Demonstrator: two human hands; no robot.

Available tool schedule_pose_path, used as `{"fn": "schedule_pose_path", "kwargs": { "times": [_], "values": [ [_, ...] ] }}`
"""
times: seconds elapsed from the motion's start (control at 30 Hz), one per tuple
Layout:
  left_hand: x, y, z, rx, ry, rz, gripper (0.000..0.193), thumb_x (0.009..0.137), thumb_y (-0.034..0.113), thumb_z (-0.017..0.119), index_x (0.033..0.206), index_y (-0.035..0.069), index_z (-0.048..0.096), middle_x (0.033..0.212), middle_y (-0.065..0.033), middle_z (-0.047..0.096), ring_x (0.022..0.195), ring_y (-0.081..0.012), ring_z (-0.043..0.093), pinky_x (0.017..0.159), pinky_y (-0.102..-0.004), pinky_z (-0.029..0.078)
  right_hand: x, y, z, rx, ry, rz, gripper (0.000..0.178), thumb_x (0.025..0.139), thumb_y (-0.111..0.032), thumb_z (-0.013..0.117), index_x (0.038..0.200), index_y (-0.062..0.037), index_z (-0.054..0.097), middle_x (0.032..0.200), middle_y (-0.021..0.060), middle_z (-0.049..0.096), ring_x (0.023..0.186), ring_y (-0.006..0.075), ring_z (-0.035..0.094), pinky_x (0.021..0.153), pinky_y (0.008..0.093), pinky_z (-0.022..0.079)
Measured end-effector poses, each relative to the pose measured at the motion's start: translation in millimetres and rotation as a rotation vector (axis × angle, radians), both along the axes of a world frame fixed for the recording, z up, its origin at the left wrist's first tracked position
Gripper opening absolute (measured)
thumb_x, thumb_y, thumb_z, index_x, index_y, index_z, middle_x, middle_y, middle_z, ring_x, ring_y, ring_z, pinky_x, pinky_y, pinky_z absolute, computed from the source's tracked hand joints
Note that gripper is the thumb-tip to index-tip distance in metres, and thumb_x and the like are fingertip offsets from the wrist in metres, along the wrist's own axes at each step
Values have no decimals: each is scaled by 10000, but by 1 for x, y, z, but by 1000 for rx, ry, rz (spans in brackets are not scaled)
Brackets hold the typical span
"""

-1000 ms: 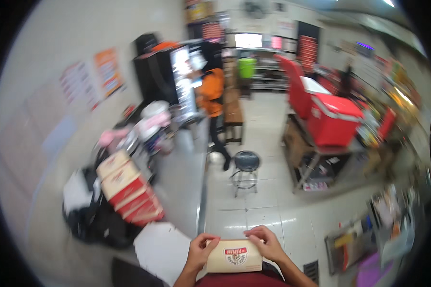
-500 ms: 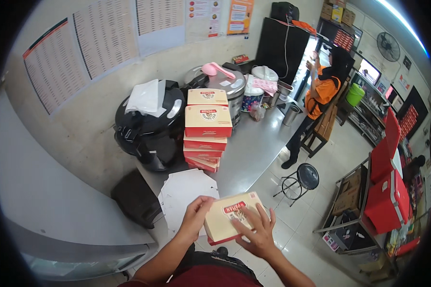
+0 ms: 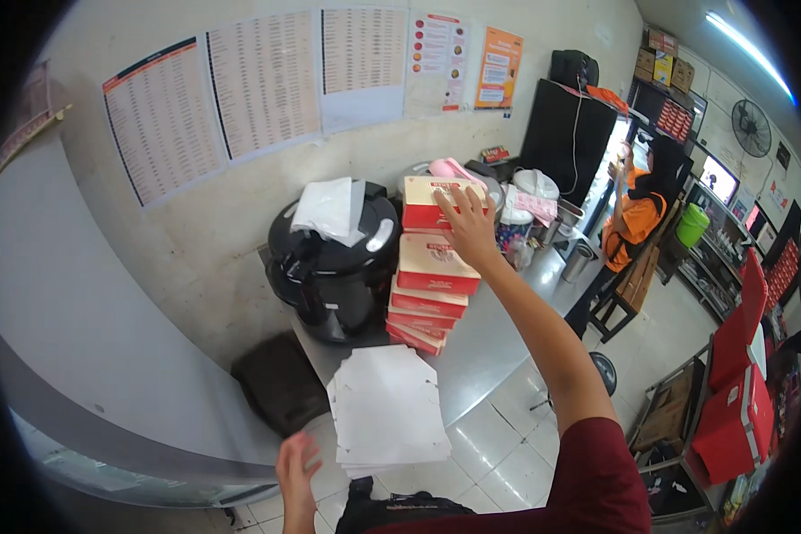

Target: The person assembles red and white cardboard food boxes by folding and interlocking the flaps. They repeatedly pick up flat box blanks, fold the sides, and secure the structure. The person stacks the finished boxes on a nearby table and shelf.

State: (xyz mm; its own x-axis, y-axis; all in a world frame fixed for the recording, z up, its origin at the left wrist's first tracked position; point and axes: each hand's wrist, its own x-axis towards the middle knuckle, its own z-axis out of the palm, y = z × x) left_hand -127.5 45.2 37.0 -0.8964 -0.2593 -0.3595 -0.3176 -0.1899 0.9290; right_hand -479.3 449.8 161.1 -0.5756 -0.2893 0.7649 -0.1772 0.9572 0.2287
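Note:
At the far stack, my right hand (image 3: 468, 224) reaches forward with fingers spread against the front and top edge of a cream and red cardboard box (image 3: 420, 216). No grip round the box shows, and the thumb is hard to make out. Just nearer stands another stack of cream and red boxes (image 3: 432, 258), its lower ones skewed. My left hand (image 3: 297, 463) is low at the left, slightly blurred, empty with fingers apart. To its right lies a pile of flat white cardboard sheets (image 3: 390, 405) at the near end of the metal table (image 3: 498, 325).
A large black cooker (image 3: 334, 258) with white plastic on its lid stands left of the boxes. A pink scoop (image 3: 454, 171) and metal cups (image 3: 578, 260) are behind. A person in orange (image 3: 636, 222) stands beyond the table, near a wooden bench (image 3: 634, 285).
The box held between both hands is now on the far stack under my right hand. My left hand has let go and dropped lower left. The view has shifted.

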Motion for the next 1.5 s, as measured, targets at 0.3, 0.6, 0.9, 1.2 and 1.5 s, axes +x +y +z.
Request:
{"fn": "schedule_pose_path", "kwargs": {
  "times": [0.3,0.6,0.9,1.2,1.5],
  "values": [
    [109,-93,-89,47,-222,432,635,1039,347,555,1538,19,339,1444,-232,549,1260,-392,589,953,-486,549,-47,-8,-27,-65,-284,-53,803,755,-296,809,1477,-247,461,1495,134,461,1395,391,421,1093,701,276],
    [25,-110,-78,-91,-124,249,567,1026,359,602,1440,-7,477,1327,-195,623,1178,-323,631,941,-462,553,-22,-17,-4,-142,-121,-33,875,704,-352,825,1477,-164,460,1508,204,432,1397,426,398,1089,656,308],
    [-29,-130,-86,-202,-153,-18,513,1054,415,554,1268,-43,638,1268,-184,659,1167,-317,635,999,-441,523,259,-187,-233,-9,-1152,472,1094,716,-424,891,1614,-234,296,1685,253,-43,1543,496,46,1172,665,257],
    [-87,-147,-86,-186,40,-294,364,1063,310,571,1209,-7,674,1121,-86,705,998,-180,661,843,-310,522,308,-190,-359,-56,-1565,268,709,850,-232,757,1487,-226,445,1578,156,349,1334,412,470,959,573,509],
    [-121,-128,-97,-142,-174,-1530,375,1073,300,518,1247,11,684,1237,-132,709,1105,-229,672,904,-374,530,282,-172,-252,-460,-1224,208,203,878,-274,664,850,-76,697,794,182,702,769,403,704,692,517,552]
  ]
}}
